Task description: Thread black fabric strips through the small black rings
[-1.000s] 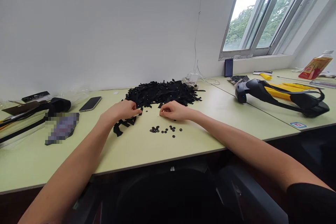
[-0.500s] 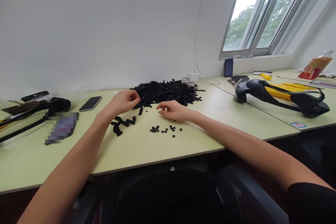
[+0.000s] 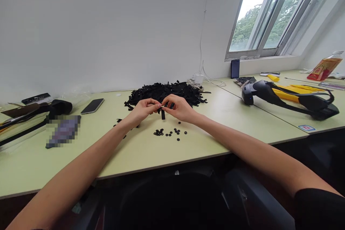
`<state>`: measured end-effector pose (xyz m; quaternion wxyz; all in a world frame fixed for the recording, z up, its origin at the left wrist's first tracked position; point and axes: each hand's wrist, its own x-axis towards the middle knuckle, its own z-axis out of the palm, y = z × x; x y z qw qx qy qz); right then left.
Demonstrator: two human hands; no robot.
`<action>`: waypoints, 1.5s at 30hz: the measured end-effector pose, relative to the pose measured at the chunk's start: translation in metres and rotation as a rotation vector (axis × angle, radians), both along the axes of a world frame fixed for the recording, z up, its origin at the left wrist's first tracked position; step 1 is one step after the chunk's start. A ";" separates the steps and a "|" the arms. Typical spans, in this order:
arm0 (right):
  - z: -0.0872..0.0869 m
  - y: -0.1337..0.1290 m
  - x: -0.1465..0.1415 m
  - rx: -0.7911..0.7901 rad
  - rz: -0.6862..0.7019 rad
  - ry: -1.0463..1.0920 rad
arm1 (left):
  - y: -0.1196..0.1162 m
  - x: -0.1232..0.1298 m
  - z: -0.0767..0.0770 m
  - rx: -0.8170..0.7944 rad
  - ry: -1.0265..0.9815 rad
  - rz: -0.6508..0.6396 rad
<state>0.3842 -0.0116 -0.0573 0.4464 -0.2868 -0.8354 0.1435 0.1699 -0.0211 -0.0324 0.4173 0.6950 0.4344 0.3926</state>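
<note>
My left hand (image 3: 147,110) and my right hand (image 3: 180,108) meet at the fingertips over the table, both closed in a pinch. A short black strip (image 3: 163,115) hangs down from where they meet, gripped by my left hand. What lies between my right fingertips is too small to make out. Just behind the hands spreads a heap of black strips (image 3: 159,90). Several small black round discs (image 3: 159,132) lie scattered on the table in front of the hands. A few loose strips (image 3: 118,120) are partly hidden by my left forearm.
On the left of the pale green table (image 3: 129,165) lie a phone (image 3: 92,106), a blurred-out item (image 3: 64,131) and black straps (image 3: 40,113). To the right sits a black headset (image 3: 285,97) beside yellow items (image 3: 293,93). A charger (image 3: 198,77) with a white cable stands by the wall.
Both hands have come together; my left hand moved right, with the black strip now hanging between them. My right hand shifted slightly and its fingers have closed.
</note>
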 end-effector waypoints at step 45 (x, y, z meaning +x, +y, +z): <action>-0.001 0.006 0.005 -0.181 -0.105 -0.028 | -0.025 0.020 -0.010 0.298 0.570 -0.449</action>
